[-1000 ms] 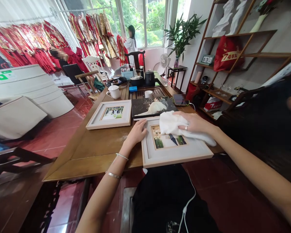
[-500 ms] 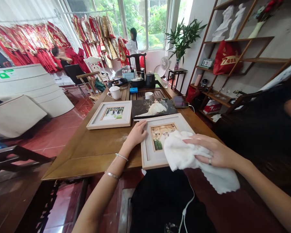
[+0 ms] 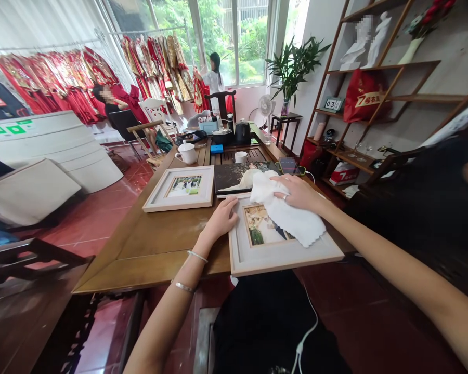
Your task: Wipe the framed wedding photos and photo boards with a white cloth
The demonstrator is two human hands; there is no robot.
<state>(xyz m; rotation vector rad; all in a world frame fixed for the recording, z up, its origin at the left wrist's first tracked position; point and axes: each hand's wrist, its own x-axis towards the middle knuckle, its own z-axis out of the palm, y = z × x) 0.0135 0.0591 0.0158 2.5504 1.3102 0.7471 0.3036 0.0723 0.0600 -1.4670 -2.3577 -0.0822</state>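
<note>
A light wooden picture frame (image 3: 281,253) with a photo lies at the near edge of the wooden table (image 3: 159,244), partly overhanging it. My left hand (image 3: 221,220) rests flat on the frame's left edge, fingers together, holding nothing. My right hand (image 3: 296,192) presses a white cloth (image 3: 288,213) onto the far right part of the frame, fingers curled on the cloth. A second framed photo (image 3: 181,188) lies to the left, and a dark photo print (image 3: 237,176) lies beyond my frame.
A white mug (image 3: 186,152), a small cup (image 3: 240,156), a kettle (image 3: 242,130), a blue box and a phone (image 3: 289,165) stand farther up the table. Shelves (image 3: 374,98) rise on the right. Red garments (image 3: 62,83) hang left; two people are near the window.
My right hand swept the cloth from the frame's top down to its near right corner, then back up to the far right. My left hand stayed on the frame's left edge.
</note>
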